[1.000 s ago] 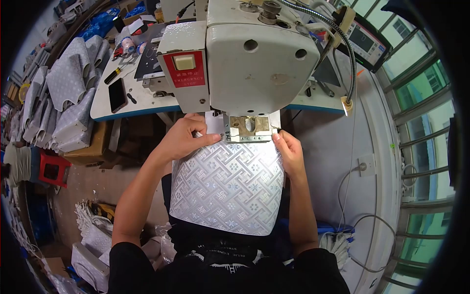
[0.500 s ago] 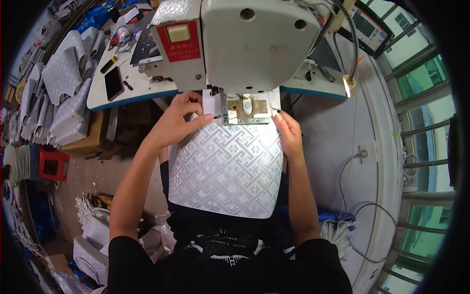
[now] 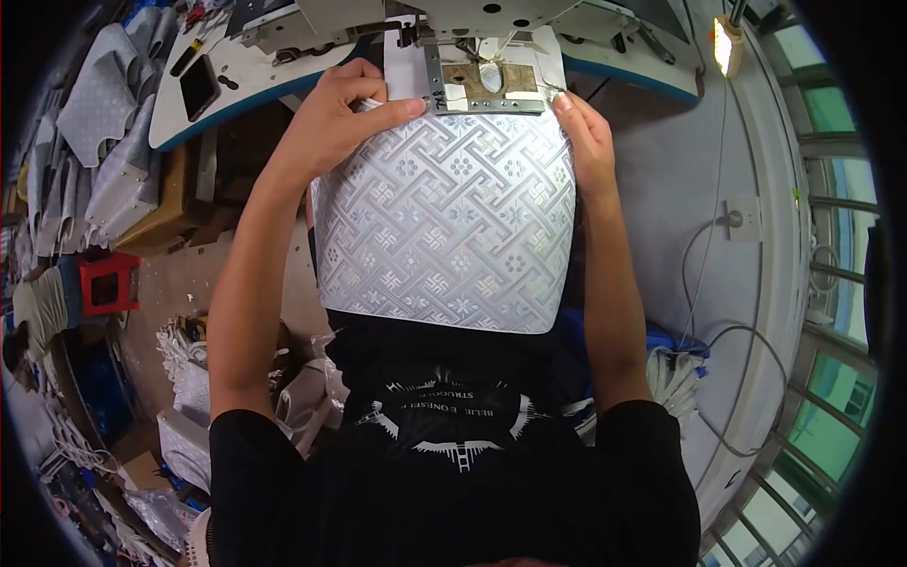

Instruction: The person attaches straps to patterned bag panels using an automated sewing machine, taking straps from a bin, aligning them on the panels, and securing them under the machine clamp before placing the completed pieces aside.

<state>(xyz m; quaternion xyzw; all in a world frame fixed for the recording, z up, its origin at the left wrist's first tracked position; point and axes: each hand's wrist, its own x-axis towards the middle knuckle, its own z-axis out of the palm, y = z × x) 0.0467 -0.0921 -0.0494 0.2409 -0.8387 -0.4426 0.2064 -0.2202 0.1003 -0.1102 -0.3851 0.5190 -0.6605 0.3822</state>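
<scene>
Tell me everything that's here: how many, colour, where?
Patterned panel: 1, silvery grey, between hands
Metal frame: 1, silver, panel's far edge
Sewing machine: 1, pale, top centre
Table: 1, white, blue-edged, top
Phone: 1, black, table's left
Hand tool: 1, yellow-black, beside phone
Lamp: 1, yellow, upper right
Stacked pieces: several, grey, left
Stool: 1, red, left
Window panes: several, green, right
Floor clutter: uncountable, pale, lower left
T-shirt: 1, black, bottom centre
Left hand: 1, bare, panel's upper left
Right hand: 1, bare, panel's upper right
</scene>
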